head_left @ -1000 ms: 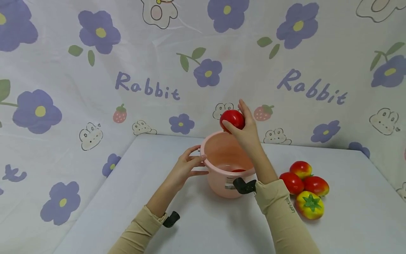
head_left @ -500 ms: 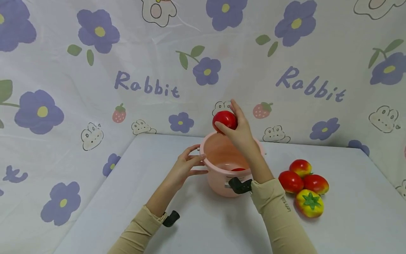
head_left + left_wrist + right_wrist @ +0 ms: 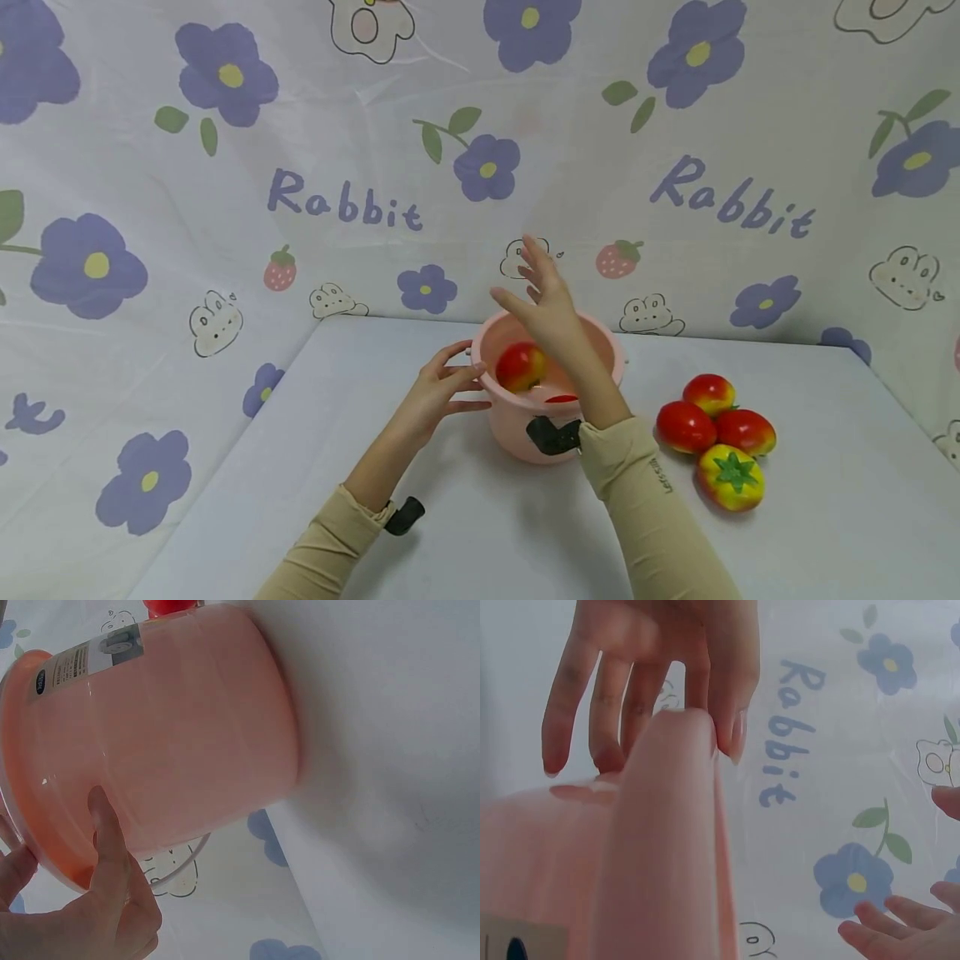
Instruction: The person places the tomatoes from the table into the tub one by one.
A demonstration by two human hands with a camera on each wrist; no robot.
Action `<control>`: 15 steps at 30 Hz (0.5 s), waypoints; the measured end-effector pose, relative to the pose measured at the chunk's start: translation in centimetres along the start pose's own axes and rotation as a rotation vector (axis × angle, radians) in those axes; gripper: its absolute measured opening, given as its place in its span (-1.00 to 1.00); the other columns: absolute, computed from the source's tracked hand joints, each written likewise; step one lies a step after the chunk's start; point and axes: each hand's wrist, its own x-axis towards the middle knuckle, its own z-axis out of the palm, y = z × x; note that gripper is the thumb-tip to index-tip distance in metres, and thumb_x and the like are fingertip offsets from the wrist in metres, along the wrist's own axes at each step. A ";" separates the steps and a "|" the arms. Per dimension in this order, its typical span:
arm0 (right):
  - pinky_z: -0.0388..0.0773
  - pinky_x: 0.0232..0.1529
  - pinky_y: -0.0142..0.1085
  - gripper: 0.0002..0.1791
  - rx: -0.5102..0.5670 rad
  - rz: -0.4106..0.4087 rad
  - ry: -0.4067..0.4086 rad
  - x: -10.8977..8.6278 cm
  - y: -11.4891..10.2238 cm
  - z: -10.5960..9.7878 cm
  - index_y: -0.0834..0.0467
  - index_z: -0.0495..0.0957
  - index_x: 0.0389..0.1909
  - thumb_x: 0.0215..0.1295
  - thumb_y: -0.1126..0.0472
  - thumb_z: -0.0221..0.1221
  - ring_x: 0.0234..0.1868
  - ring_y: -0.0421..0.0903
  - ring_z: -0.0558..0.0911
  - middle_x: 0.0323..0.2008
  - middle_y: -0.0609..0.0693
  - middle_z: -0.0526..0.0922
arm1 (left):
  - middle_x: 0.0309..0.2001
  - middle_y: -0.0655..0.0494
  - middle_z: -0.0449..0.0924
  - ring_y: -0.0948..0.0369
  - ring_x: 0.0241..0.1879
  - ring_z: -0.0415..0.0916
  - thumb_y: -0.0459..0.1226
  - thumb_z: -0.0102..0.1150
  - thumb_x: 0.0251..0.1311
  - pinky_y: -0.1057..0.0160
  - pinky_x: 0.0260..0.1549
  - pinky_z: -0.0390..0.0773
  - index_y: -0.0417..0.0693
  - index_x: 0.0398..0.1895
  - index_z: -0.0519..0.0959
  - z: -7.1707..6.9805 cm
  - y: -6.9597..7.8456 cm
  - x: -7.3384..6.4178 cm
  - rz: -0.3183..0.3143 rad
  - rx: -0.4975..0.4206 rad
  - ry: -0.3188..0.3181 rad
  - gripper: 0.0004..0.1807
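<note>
Right hand [image 3: 551,317]: my fingers are spread apart, empty, above the mouth of the pink bucket [image 3: 513,429].
Left hand [image 3: 431,396]: my thumb sits over the rim, fingers against the outer wall [image 3: 180,727], holding it.
Bucketed fruit: a red-and-yellow toy fruit [image 3: 519,367] is inside, toward the left; whether it touches bottom I can't tell.
Fruit cluster: this looks like the drop; another would call for reaching right to the four toy fruits [image 3: 686,427].
Near rim [image 3: 517,401]: hides most of a red piece [image 3: 561,399] inside. My right hand is cut off in its wrist view.

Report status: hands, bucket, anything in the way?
Left hand grips pink bucket. Right hand spread, empty, above it. Red-yellow fruit inside, plus sliver of red. Only that hand overhead; no other obstruction seen.
</note>
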 end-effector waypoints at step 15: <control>0.14 0.52 0.02 -0.11 -0.078 -0.012 0.029 0.5 0.8 0.0 -0.15 -0.05 0.54 0.31 0.09 0.23 0.51 0.03 0.22 0.53 0.01 0.12 | 0.11 -0.16 0.49 0.16 -0.09 0.66 -0.14 0.15 0.33 0.00 -0.06 0.70 0.14 0.41 0.23 -0.6 0.1 1.1 -0.004 -0.008 -0.017 -0.39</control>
